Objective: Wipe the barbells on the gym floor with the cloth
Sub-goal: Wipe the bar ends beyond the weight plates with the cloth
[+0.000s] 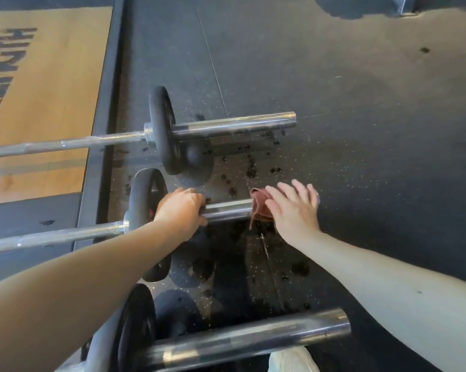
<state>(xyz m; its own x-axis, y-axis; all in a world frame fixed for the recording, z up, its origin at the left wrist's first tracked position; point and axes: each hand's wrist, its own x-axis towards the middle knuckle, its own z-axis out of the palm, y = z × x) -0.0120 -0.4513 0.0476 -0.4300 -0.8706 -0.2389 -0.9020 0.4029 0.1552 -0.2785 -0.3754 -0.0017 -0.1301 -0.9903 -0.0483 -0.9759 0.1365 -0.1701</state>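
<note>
Three barbells lie side by side on the dark rubber floor, each with a black plate. My left hand (182,210) grips the chrome sleeve of the middle barbell (227,210) just right of its plate (143,200). A reddish-brown cloth (258,208) is draped over the sleeve's outer end. My right hand (293,210) presses on the cloth with straight, spread fingers. The far barbell (234,124) lies beyond, and the near barbell (253,336) lies close to me.
Dark wet spots (250,170) dot the floor between the bars. A wooden lifting platform (43,103) with black lettering lies to the left, bordered by a dark frame. A white shoe (293,361) shows at the bottom edge. Open rubber floor stretches to the right.
</note>
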